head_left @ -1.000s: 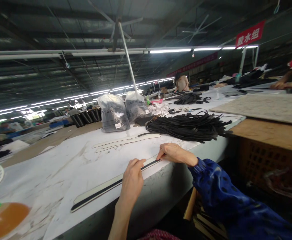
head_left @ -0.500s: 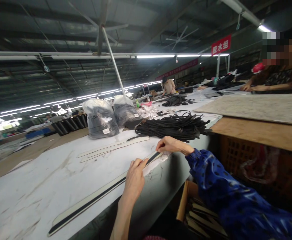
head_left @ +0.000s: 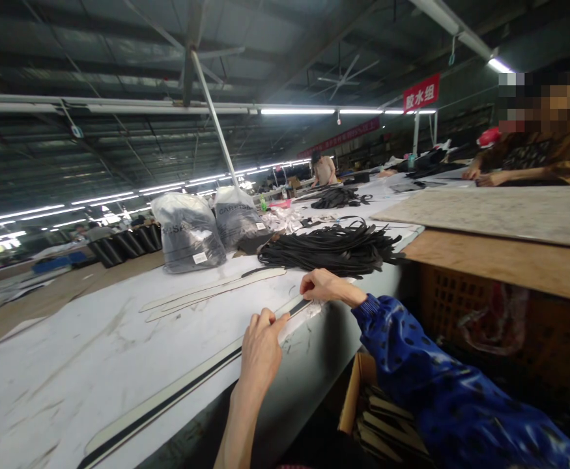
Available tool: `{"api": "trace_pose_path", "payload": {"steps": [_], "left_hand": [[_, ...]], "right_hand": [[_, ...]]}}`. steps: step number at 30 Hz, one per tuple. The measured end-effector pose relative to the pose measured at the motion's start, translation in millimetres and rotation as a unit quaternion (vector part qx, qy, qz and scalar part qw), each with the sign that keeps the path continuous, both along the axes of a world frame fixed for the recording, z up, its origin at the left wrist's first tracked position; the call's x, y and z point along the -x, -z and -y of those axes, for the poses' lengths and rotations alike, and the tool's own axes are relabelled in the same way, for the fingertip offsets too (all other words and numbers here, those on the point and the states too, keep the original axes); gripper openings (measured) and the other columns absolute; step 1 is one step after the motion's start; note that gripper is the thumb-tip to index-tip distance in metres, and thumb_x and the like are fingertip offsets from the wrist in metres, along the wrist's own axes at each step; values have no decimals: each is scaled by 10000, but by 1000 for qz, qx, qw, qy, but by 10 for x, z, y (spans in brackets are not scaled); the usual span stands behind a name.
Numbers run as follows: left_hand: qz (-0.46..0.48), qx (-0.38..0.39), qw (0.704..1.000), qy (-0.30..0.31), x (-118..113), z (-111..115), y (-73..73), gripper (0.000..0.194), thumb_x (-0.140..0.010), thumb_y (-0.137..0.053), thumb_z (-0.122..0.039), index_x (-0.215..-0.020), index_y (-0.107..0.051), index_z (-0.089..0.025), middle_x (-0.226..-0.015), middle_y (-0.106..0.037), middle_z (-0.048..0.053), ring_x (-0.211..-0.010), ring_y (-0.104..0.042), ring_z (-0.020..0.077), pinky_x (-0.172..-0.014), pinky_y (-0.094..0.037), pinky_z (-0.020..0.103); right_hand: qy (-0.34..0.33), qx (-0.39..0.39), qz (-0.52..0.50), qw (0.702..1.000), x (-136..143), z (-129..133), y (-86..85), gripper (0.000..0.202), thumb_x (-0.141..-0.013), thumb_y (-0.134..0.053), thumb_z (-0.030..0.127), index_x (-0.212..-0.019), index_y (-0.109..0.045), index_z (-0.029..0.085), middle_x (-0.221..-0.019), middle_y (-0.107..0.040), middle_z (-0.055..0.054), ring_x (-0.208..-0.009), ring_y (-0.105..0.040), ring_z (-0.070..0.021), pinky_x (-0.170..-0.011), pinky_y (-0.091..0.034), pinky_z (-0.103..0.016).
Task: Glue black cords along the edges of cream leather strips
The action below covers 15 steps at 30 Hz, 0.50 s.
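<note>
Black band (head_left: 191, 385) lies lengthwise on a pale strip (head_left: 118, 426), which runs along the near edge of the desk (head_left: 70, 391), presumably so both hands reach it easily. The right hand (head_left: 326, 286) has its grip pinched together on the band near the strip's far end, perhaps to keep it in line. Nearer the body, the left hand (head_left: 260, 352) rests across both layers, seemingly to hold them flat; its fingertips are partly hidden, so I cannot tell whether its grip is closed. Just beyond the right grip sits a heap of black strips (head_left: 328, 247), apparently within easy reach; more pale strips (head_left: 226, 288) lie flat beyond the left grip, apart from it.
</note>
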<state>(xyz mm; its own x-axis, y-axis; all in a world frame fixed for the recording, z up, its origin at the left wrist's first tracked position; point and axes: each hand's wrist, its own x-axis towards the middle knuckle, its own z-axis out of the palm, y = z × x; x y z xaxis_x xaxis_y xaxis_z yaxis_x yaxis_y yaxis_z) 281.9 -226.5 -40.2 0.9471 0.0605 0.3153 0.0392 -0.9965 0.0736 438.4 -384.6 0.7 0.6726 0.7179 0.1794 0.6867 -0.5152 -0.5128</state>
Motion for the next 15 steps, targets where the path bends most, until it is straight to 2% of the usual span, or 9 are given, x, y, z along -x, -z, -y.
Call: {"api": "trace_pose_path", "payload": {"steps": [11,15], "left_hand": [[-18,10,1000,-5,17,38,-53,600,-815,-326,18,-1245,-581,-314,-1033,-541,61,-923,-468,229,-809,-409,316],[-12,9,1000,3,-1,24,-38,621,-791,-322,36,-1225,-592,-316,-1040,-539,63,-933,-474,229,-808,-411,317]], "right_hand": [[-2,-21,19,1000,28,24,52,206,-645,-637,141,-834,-720,154,-762,-648,-18,-642,-540,-118,-560,-368,-198],[22,-66,19,997,-72,109,3,238,-766,-523,167,-931,-687,119,-770,-640,-25,-651,-537,-111,-582,-384,-196]]}}
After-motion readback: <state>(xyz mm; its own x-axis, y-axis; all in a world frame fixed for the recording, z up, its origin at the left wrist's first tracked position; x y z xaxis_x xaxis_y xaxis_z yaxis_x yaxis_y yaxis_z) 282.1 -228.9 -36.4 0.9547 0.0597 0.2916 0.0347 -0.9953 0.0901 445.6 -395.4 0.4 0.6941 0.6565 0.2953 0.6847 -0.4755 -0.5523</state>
